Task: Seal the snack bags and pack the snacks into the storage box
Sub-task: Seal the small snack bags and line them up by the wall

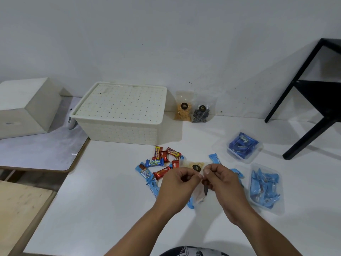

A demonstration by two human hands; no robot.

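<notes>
My left hand [177, 183] and my right hand [221, 180] both pinch the top edge of a clear snack bag [200, 193] with pale contents, held just above the white table [110, 191]. Another clear bag with a dark round label [195, 166] lies behind my hands. A cream storage box [121, 126] with its perforated lid on stands at the back left. Two clear bags lean on the wall: one with yellow snacks [183, 109], one with dark snacks [202, 112]. Loose wrapped bars, red and blue [159, 162], lie left of my hands.
Two clear trays hold blue wrapped snacks, one at the right [265, 187] and one further back [243, 146]. A black stand [311, 100] is at the far right. A pale block [27, 108] sits on a lower side table at the left.
</notes>
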